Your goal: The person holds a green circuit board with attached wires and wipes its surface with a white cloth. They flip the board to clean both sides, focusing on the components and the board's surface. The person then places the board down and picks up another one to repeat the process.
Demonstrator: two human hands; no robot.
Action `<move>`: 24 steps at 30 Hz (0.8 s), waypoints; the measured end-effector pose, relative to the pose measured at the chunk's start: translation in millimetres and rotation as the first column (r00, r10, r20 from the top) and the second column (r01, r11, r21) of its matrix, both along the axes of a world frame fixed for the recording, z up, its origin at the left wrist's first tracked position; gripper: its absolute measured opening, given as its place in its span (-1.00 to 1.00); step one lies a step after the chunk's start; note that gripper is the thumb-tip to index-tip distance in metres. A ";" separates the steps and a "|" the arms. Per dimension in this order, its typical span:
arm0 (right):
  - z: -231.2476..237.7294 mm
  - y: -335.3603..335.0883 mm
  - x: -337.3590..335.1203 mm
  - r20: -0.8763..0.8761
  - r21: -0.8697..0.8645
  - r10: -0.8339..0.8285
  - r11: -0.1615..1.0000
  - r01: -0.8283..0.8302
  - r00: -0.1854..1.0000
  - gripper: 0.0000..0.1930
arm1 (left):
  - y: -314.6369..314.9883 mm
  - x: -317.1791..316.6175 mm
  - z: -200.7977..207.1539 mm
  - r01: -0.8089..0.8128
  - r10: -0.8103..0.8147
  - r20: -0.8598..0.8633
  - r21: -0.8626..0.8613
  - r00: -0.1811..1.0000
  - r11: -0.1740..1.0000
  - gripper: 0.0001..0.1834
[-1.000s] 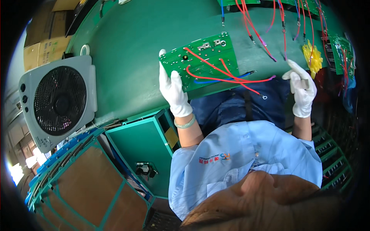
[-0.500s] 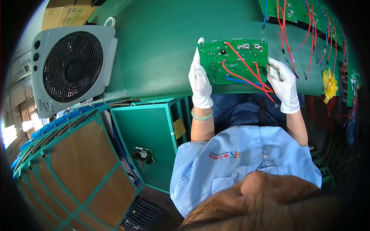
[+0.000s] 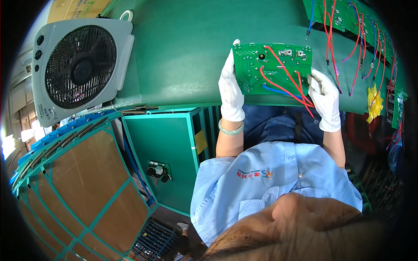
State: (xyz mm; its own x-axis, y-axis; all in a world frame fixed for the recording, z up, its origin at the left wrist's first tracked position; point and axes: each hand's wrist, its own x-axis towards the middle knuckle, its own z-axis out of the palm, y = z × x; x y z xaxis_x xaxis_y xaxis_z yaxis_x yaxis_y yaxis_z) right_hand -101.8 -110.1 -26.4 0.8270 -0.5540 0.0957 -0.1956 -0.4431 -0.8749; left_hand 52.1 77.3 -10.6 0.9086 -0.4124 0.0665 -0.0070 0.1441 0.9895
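Between my two white-gloved hands is a green circuit board (image 3: 250, 71), raised over the near edge of the bench. Several red wires (image 3: 278, 82) and a blue wire (image 3: 274, 90) run across its face and trail past its lower right corner. My left hand (image 3: 230, 89) grips the board's left edge, with a fingertip showing at the top left corner. The right edge is held by my right hand (image 3: 324, 98), its fingers bent against the side of the board. What the fingers do behind the board is hidden.
A grey box fan (image 3: 82, 65) stands at the left end of the green bench (image 3: 174, 61). More circuit boards (image 3: 344, 21) with red and blue wires line the far right. A yellow bundle (image 3: 374, 103) lies near the right edge. A small board (image 3: 159, 171) rests on the green cabinet (image 3: 161, 130).
The board and both hands sit slightly further right in the picture. The surroundings have shifted a little too, as the view has turned. Both hands keep their hold on the board.
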 end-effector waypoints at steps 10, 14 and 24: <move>-2.3 0.3 -0.4 0.029 0.067 0.004 0.998 -0.006 1.000 -0.58 | 3.9 7.3 -8.6 0.141 -0.136 0.037 -0.168 0.990 0.976 -0.19; 6.5 -0.8 0.3 -0.007 0.041 0.026 0.999 -0.026 1.000 -0.59 | 4.2 6.4 -8.7 0.109 -0.101 0.055 -0.175 0.993 0.979 -0.41; 81.6 -5.6 -2.4 0.035 -0.148 0.064 0.987 -0.058 0.997 -0.67 | 3.5 5.0 -11.1 0.066 -0.072 -0.030 -0.163 0.997 0.984 -0.36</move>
